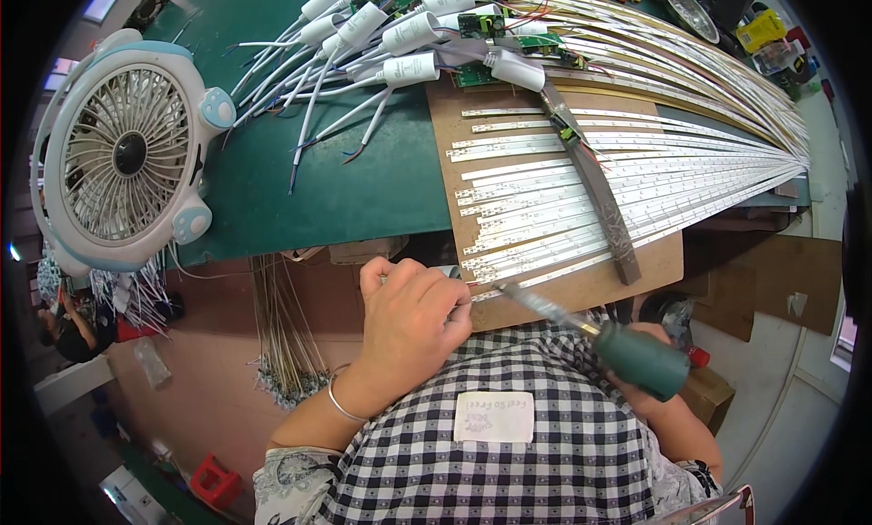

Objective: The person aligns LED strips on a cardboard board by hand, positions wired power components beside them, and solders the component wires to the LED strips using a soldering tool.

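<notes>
My right hand [652, 405] is wrapped round the dark green handle of a soldering iron [638, 360], slightly blurred. Its metal shaft slants to the left, and the tip is at the left ends of the nearest LED strips [536, 278]. Beside that tip, my left hand [413, 309] is closed with its fingers curled. Something whitish shows just behind its fingers, but what they pinch is hidden. Many thin white LED strips lie fanned out on a brown board [568, 300], and a dark flat bar [595, 193] rests across them.
White plastic lamp housings [409, 69] with wires and green circuit boards are heaped on the green table [381, 189]. A fan [132, 153] stands at the left. Long thin rods [282, 316] hang below the table edge. Tools and a yellow package [761, 30] lie at the far right.
</notes>
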Motion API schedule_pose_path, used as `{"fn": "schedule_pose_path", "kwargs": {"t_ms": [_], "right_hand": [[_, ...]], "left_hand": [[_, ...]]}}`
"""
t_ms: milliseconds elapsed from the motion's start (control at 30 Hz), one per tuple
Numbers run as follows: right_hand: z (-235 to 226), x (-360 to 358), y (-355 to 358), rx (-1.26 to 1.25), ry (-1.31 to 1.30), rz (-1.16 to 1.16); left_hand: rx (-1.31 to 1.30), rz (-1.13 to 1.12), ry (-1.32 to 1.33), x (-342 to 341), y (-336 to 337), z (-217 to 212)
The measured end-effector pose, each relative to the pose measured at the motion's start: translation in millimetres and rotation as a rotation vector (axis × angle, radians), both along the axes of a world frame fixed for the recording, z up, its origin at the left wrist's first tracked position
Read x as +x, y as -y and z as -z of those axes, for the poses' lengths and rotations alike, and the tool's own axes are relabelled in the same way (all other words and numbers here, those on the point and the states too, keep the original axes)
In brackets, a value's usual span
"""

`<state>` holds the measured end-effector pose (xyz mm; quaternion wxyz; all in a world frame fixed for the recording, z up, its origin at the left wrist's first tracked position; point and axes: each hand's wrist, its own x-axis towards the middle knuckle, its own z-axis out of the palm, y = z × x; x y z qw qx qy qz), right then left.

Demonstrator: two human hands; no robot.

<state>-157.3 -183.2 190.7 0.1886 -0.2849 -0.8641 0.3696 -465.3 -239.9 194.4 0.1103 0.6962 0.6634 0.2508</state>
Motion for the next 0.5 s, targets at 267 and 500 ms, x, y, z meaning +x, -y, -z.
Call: {"fn": "schedule_pose_path", "kwargs": {"t_ms": [267, 500], "right_hand": [[-12, -14, -5, -0.818, -0.386, 0.411], [-17, -51, -21, -0.982, -0.634, 0.336]], "left_hand": [[-0.039, -0.005, 0.0, 2, 1, -5], [-0.039, -0.025, 0.023, 6, 3, -14]]}}
